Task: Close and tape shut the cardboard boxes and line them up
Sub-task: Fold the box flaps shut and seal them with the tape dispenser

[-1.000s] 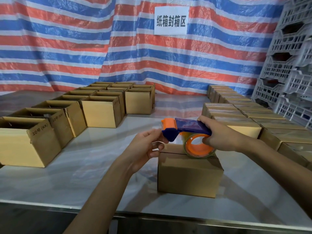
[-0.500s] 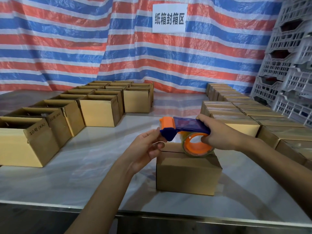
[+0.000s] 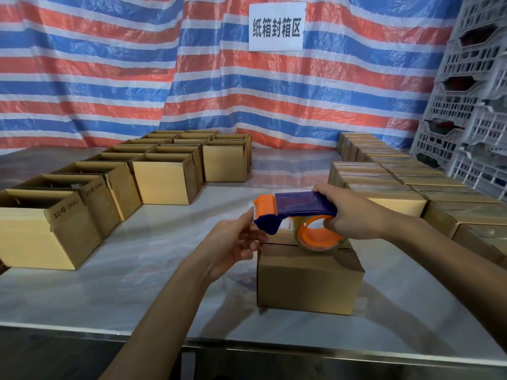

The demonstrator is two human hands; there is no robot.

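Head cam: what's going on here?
A person is sealing cardboard boxes at a table. The right hand grips a tape dispenser over a closed box near the front edge. The left hand reaches to the dispenser's orange front end, though whether it has the tape end is unclear. On the left wait open boxes; taped boxes are lined up on the right.

Desk [image 3: 153, 283] is a pale, glossy marble-look top. Open cardboard boxes [image 3: 164, 179] sit packed in rows down the left, closed boxes [image 3: 397, 182] in rows on the right, and one lone closed box [image 3: 307, 283] sits near the front edge, middle-right.
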